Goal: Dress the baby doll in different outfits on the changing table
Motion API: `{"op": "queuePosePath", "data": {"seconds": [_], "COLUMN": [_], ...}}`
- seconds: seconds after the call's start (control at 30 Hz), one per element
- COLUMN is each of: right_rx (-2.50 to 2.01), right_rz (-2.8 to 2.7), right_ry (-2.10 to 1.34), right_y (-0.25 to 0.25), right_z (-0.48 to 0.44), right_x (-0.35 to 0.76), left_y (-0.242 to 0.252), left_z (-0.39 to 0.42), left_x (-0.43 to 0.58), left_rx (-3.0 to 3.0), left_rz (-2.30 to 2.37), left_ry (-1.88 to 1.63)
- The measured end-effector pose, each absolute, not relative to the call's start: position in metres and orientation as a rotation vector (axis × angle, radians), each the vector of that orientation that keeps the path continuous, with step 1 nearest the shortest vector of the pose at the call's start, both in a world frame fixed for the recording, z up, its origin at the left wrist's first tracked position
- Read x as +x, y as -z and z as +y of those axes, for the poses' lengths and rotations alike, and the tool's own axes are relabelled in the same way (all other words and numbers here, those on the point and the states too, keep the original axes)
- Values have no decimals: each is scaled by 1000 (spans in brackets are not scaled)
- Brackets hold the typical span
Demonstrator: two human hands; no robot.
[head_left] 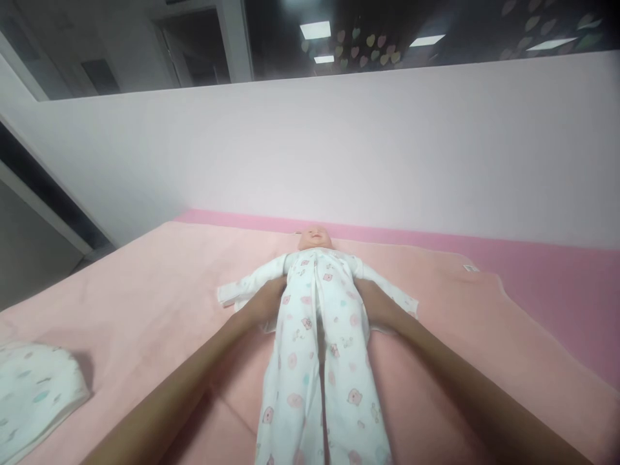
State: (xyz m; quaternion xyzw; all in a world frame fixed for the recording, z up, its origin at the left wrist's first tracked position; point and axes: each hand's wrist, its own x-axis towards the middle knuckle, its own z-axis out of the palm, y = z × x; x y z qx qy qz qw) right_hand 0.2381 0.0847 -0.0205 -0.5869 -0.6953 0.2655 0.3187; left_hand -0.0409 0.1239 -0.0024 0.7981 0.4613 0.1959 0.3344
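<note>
A baby doll (pixel 316 237) lies on its back, its head at the far end, in a white long-sleeved top (pixel 261 276) whose sleeves spread out to both sides. Over the doll's front stretch white baby pants (pixel 298 342) printed with small pink and teal figures, the legs running down to the bottom edge of the view. My left hand (pixel 271 298) is at the left side of the pants, and my right hand (pixel 372 300) is at their right side. Fabric hides the fingers of both hands, so their grip does not show.
A pink blanket (pixel 135 290) lies under the doll. A white printed baby hat or similar cloth piece (pixel 39 394) rests at the lower left. Behind stands a white wall (pixel 339 148) with dark windows (pixel 387 32) above, and a pink surface (pixel 557 284) shows at the right.
</note>
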Motion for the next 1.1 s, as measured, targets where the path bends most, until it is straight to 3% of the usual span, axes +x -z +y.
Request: {"op": "queuePosePath", "data": {"seconds": [0.2,0.27,0.5,1.1], "right_rx": [-1538,-1464,-1394,-1676], "right_rz": [-2063,-2014,-2051,-1761], "right_ry": [130,237,-131,-90], "right_y": [27,30,37,54], "right_z": [97,101,104,111], "right_x": [248,251,257,235], "left_y": [8,14,27,44], "left_z": [130,135,139,145], "left_x": [-45,-47,-46,-33], "left_rx": [2845,2865,2710,2591], "left_rz": [1299,1252,1244,1544], "left_ry": [-651,-733,-816,-866]}}
